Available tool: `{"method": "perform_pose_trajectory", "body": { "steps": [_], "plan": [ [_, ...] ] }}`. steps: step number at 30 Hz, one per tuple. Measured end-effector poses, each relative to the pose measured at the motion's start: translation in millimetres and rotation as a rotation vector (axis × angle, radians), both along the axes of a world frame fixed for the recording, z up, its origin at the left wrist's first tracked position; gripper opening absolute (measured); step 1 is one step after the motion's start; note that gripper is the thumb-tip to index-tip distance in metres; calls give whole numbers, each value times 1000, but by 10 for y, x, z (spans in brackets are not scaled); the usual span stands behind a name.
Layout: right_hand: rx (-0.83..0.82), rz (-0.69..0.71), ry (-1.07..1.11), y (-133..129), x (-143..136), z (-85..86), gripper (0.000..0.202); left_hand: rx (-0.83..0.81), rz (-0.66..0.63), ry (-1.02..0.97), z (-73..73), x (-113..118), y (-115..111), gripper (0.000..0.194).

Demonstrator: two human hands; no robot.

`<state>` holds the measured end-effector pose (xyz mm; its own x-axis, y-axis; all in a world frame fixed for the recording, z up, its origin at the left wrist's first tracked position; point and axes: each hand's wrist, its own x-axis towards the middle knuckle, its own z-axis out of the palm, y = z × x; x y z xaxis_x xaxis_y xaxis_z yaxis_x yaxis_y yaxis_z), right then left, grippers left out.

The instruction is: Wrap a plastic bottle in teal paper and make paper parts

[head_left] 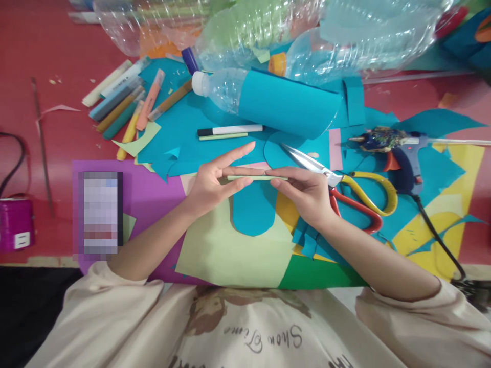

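Observation:
Between my two hands is a thin light green paper strip, seen nearly edge-on. My left hand pinches its left end between thumb and a finger, with the index finger raised. At the right end, my right hand grips it between thumb and fingers. Just below the strip lies a blue paper piece with a rounded end, on a pale green sheet. Open scissors with yellow and red handles rest beside my right hand.
Beyond my hands lies a bottle wrapped in blue paper, with larger clear bottles behind. Markers sit at upper left, a phone at left. At right is a glue gun with a trailing cord. Paper scraps surround it.

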<state>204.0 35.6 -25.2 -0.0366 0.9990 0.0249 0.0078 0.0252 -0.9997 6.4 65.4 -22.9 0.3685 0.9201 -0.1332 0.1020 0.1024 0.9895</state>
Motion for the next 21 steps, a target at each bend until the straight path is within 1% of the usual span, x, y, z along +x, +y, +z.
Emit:
{"method": "perform_pose_trajectory", "body": {
  "steps": [7,10,13,16,19,21],
  "plan": [
    [25,39,-102,5,17,-27,13,-27,-10,-14,25,39,13,59],
    [80,93,-122,17,44,-25,16,-34,-2,-21,28,48,22,59],
    [139,136,-87,18,71,-24,19,-41,7,-14,8,42,34,61],
    [156,60,-43,6,70,-30,20,-34,29,-12,-21,28,42,62],
    [94,1,-25,-6,34,-36,40,-46,24,-57,-20,26,36,63],
    [68,11,-18,-9,9,-40,44,-57,-15,-109,-2,33,26,64]
  ]
}}
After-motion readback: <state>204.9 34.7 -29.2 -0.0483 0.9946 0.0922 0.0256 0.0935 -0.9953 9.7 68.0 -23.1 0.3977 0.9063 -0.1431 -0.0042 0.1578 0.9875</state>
